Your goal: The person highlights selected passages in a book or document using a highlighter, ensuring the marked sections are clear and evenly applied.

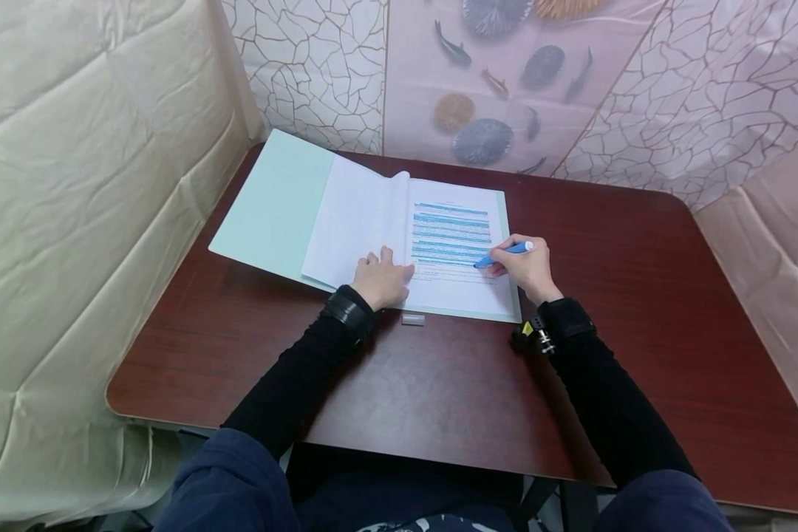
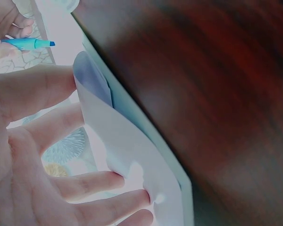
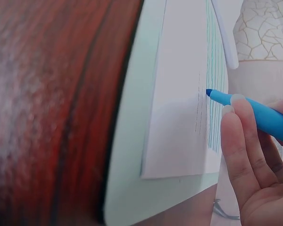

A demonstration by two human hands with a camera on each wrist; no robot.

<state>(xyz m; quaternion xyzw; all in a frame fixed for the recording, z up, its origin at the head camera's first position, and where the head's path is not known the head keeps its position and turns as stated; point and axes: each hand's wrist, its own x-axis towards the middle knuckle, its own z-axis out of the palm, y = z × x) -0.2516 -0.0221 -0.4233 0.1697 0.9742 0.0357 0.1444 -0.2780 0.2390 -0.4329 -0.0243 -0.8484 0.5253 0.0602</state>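
Observation:
A light green folder (image 1: pixel 273 199) lies spread on the table, with white sheets inside. Its right-hand printed page (image 1: pixel 452 292) has many text lines marked over in blue; a few lines near the bottom are unmarked. My right hand (image 1: pixel 528 270) pinches a blue highlighter (image 1: pixel 505 253), its dark blue tip at the lower lines of text, as the right wrist view (image 3: pixel 209 92) also shows. With fingers spread, my left hand (image 1: pixel 380 279) presses on the turned sheets (image 2: pixel 127 136) beside the fold, where the paper curls up.
A small grey piece (image 1: pixel 413 320) lies on the dark red-brown table (image 1: pixel 399 391) just below the folder's front edge. Cream cloth (image 1: pixel 73 185) hangs along the left side, and patterned sheeting (image 1: pixel 319 66) covers the wall behind. The table's front edge runs close to my body.

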